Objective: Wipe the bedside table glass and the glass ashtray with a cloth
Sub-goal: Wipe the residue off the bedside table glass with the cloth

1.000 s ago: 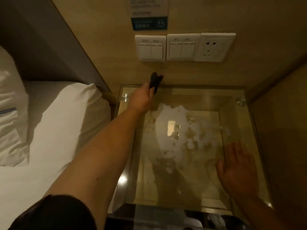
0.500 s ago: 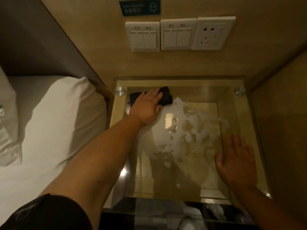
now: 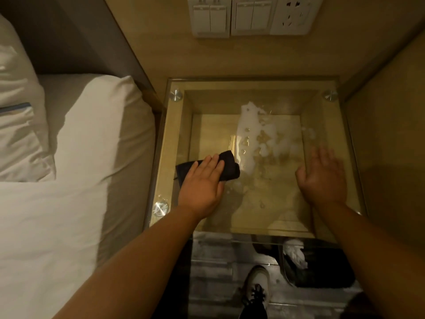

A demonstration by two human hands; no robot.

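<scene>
The bedside table's square glass top [image 3: 207,107] lies below me, held by round metal studs at its corners. White foam [image 3: 255,134] streaks its middle and right part. My left hand [image 3: 202,183] presses flat on a dark cloth [image 3: 230,166] at the glass's left-centre; the cloth pokes out beyond my fingertips and to the left. My right hand [image 3: 322,178] lies flat and spread on the right side of the glass, holding nothing. No ashtray is in view.
A bed with white sheet [image 3: 57,203] and pillow [image 3: 18,111] borders the table on the left. Wall switches [image 3: 227,17] and a socket [image 3: 294,14] sit above. A wooden panel [image 3: 391,146] closes the right. My shoe [image 3: 257,286] and a dark bin [image 3: 322,270] are on the floor.
My left hand has dragged the cloth from the far left corner of the glass toward me, clearing foam from the left strip. The right hand has stayed flat on the right side.
</scene>
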